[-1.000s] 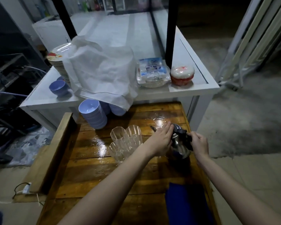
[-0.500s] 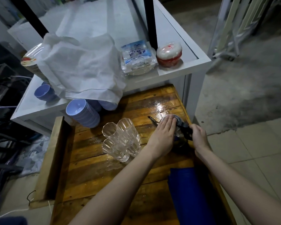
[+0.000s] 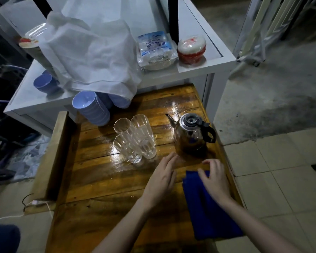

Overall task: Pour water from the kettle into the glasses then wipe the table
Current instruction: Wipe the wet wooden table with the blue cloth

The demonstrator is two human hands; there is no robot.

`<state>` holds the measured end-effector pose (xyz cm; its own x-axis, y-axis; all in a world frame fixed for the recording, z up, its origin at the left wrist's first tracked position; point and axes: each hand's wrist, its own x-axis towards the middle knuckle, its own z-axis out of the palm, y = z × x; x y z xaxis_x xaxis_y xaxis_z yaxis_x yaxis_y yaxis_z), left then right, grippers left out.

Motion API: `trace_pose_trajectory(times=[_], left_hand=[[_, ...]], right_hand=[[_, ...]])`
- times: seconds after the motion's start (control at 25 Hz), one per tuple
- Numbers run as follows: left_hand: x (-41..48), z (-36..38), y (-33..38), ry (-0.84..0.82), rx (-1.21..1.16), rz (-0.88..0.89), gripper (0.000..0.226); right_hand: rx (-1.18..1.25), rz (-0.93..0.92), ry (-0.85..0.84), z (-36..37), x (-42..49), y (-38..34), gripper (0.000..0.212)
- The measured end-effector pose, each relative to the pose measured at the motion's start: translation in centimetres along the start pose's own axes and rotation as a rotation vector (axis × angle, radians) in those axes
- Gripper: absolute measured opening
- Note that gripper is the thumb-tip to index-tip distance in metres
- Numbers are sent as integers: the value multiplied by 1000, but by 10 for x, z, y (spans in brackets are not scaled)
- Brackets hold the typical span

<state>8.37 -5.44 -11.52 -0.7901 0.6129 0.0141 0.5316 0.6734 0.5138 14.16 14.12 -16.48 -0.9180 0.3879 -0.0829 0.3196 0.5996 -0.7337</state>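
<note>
On a wet wooden table (image 3: 102, 181), the kettle (image 3: 191, 137) is set beside the glasses (image 3: 135, 138), while the blue cloth (image 3: 206, 212) is reached by the open, empty left hand (image 3: 161, 177) and right hand (image 3: 214, 179), so wiping appears left.

Dim, cool light around me, glare streaking the wet wooden surface (image 3: 102, 172) beyond my hands, bright highlights on the steel kettle (image 3: 190, 137), left edge sunk in dark shadow, wide-angle bending at the borders, soft grainy detail, my forearms slightly blurred
</note>
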Motion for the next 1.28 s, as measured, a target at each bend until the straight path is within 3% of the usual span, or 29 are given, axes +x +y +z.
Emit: trace_pose_trajectory(times=[0.12,0.24,0.36,0.48,0.68,0.96,1.12,1.28], left_hand=[[-71,15,-39,-26,7,-166,48],[-131,16,-67,-18,12,-251,46],[-184,12,-92,18,45,-353,48],[-226,7,-126,62,42,-467,52],[-269,-14,-187,140,107,-532,58],[-262,-36,-254,160,284,-543,72],[-267,-33,-271,232,276,-623,74],[-267,-31,-275,240,290,-605,72]], right_hand=[[-185,-170,-128,22,-37,10,31],[-394,-236,-139,30,-71,29,51],[-583,-95,-121,28,-97,54,80],[-642,19,-132,32,-105,65,93],[-694,32,-118,48,-95,60,90],[-650,65,-76,74,-66,35,78],[-657,150,39,95,-46,23,81],[-685,87,23,120,-51,-1,80]])
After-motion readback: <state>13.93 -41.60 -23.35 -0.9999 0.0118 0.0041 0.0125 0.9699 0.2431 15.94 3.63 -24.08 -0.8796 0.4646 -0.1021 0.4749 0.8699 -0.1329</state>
